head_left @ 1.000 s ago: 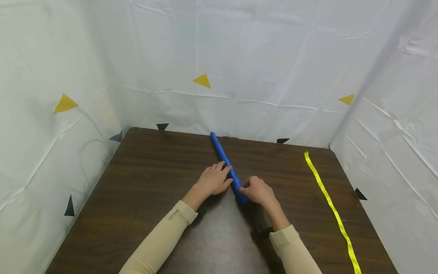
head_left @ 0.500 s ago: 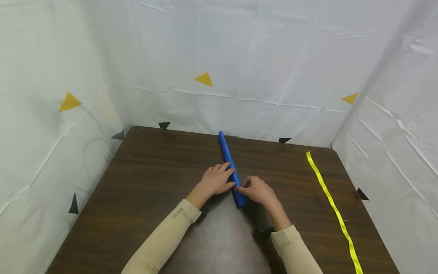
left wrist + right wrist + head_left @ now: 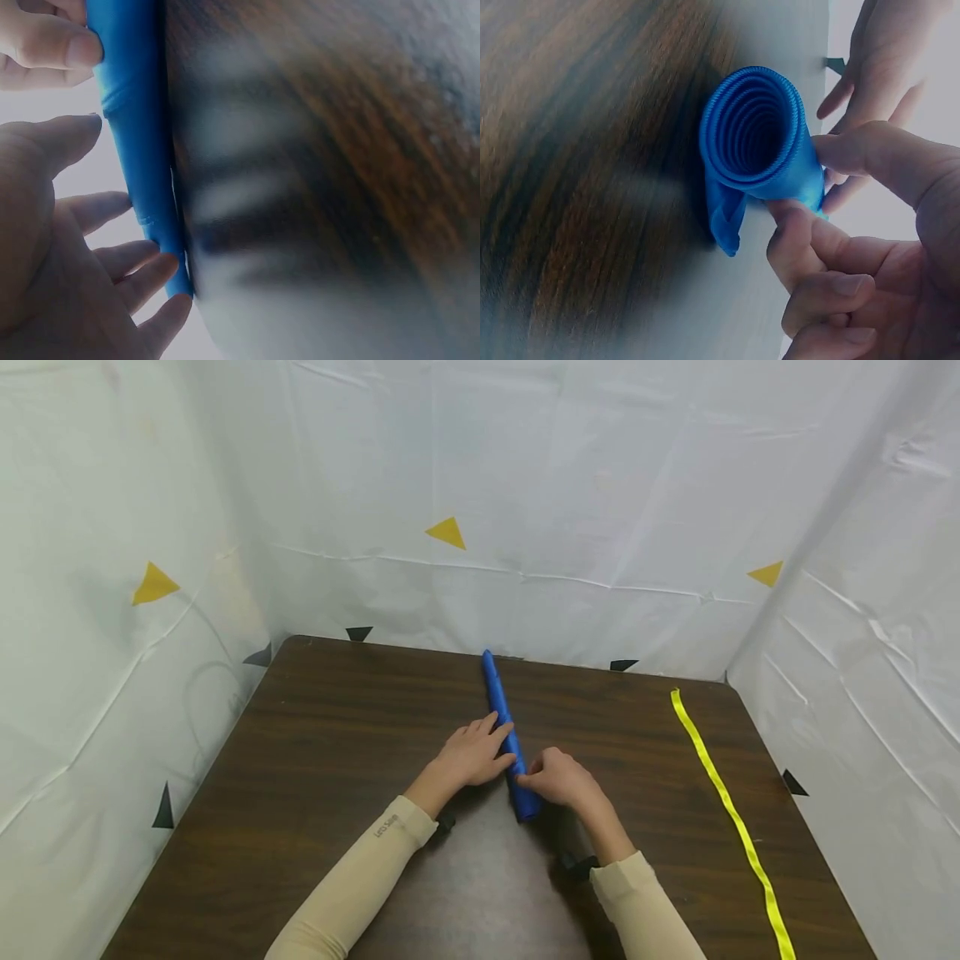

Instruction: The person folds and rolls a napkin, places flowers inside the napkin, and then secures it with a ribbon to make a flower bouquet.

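Observation:
A blue cloth (image 3: 503,697), rolled into a long tapering tube, lies on the dark wood table, pointing away from me. Its near end shows a spiral of layers around a hollow in the right wrist view, with a loose flap of cloth (image 3: 726,221) hanging below. My left hand (image 3: 469,755) rests along the left side of the roll's middle, fingers spread and mostly straight, fingertips touching it. Close to the near end, my right hand (image 3: 561,777) pinches the roll between thumb and curled index finger; the other fingers are bent, holding nothing.
A yellow ribbon (image 3: 726,802) lies lengthwise along the right part of the table (image 3: 337,718). White sheeting (image 3: 525,485) walls in the back and both sides, with yellow and black triangle markers. The roll's far tip lies at the table's back edge.
The blue roll's far end has swung to the right and its near end has come slightly towards me, so it lies straighter. Both hands have stayed at the roll, barely moving.

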### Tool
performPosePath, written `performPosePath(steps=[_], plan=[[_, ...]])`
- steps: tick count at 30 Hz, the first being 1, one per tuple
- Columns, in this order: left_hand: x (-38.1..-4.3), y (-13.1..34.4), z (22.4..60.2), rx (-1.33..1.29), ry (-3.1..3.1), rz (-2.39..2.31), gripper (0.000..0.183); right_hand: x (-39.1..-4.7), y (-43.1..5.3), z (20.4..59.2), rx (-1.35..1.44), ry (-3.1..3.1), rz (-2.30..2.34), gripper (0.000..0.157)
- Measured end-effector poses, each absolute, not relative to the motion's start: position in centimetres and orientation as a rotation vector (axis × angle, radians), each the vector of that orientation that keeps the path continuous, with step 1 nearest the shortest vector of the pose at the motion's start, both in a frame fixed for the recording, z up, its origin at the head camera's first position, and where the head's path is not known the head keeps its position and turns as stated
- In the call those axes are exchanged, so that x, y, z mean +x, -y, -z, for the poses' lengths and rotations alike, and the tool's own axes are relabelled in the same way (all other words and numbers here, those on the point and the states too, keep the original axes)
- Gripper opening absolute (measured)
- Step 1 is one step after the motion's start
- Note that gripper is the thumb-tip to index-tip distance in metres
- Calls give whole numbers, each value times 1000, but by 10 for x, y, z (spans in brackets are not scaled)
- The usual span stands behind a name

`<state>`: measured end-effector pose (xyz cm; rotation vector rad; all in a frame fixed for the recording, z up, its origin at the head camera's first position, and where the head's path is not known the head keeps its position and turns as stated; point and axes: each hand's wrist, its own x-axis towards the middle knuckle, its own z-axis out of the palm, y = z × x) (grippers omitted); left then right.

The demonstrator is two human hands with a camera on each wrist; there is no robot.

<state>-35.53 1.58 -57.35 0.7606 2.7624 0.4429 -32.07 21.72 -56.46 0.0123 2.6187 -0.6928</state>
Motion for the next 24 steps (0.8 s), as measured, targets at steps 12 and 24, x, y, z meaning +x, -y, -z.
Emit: performPosePath(steps=[12,24], plan=[[-355,-15,573,755,-2735,-465,77,-298,-199,542,24,-2604,692,35],[-353,-21,580,802,-2709,-443,79,-288,-200,541,-67,-2529,764,28]])
